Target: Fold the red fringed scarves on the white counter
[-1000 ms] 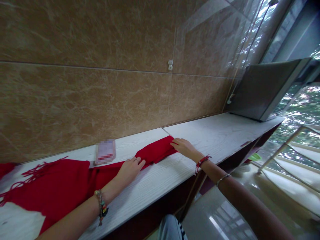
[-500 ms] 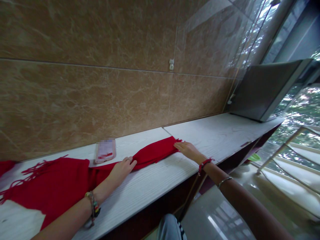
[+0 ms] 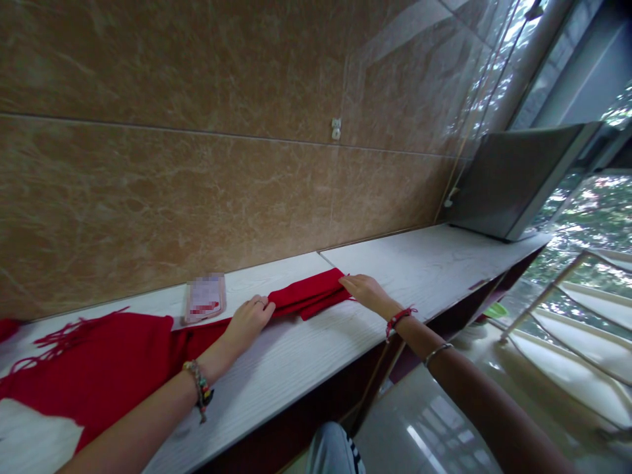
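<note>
A red scarf (image 3: 118,359) lies along the white countertop, spread wide with its fringe at the left and gathered into a narrow folded strip towards the right. My left hand (image 3: 251,321) is closed over the strip near its middle, its thumb and fingers on the cloth. At the strip's right end, my right hand (image 3: 368,293) pinches the edge between thumb and fingers. A loose lower flap of cloth shows between the two hands. The fringe at this right end is mostly hidden by my right hand.
Behind the scarf, against the tiled wall (image 3: 197,178), lies a phone (image 3: 205,299) in a pale case. The white counter (image 3: 415,257) runs right to a grey box-shaped appliance (image 3: 498,178). A metal rack (image 3: 548,296) and a green basin (image 3: 495,310) are at the lower right.
My left hand has slid slightly right along the scarf. Between my hands the cloth has become straighter along its top, with a lower flap now showing. My right hand remains at the end.
</note>
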Available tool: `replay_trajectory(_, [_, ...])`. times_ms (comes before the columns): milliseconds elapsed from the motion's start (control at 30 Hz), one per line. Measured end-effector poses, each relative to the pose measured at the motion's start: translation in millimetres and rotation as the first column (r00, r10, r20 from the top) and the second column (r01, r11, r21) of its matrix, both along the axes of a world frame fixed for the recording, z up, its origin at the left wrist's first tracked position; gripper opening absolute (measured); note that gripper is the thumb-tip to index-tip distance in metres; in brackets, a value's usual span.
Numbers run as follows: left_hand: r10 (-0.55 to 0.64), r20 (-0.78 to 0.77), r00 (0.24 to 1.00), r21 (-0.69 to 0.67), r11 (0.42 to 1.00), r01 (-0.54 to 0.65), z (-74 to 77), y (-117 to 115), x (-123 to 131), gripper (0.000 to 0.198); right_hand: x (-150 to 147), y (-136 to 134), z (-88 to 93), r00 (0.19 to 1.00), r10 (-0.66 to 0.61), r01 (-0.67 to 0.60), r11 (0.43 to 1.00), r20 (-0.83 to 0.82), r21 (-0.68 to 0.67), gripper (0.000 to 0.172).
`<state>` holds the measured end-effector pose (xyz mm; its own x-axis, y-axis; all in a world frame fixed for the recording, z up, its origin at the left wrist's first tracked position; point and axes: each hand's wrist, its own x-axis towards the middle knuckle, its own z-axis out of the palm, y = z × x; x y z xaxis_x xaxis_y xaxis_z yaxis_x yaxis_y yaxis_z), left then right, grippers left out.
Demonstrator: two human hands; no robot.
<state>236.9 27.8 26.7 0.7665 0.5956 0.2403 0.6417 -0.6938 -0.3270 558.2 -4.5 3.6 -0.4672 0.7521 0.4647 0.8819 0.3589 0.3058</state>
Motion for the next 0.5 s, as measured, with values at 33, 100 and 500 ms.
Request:
replay_trajectory(33, [0.012,0.025,1.000,0.023,1.000,-0.013,5.4,2,-1,0.023,0,0,2.4,1.000,-0.005,0.005,1.000,-0.009,0.008,0.027])
replay_trajectory(100, [0.023,0.040,0.999,0.049,0.998,-0.025,11.7,2,-3,0.023,1,0,3.6,1.000,0.001,0.000,1.000,-0.018,0.027,0.028])
replay_trajectory(500, [-0.015,0.008,1.000,-0.056,0.998,0.015,-20.5,-16,8,0.036,-2,-2,-14.6,0.994,0.073,-0.080,0.993,0.083,0.086,0.022])
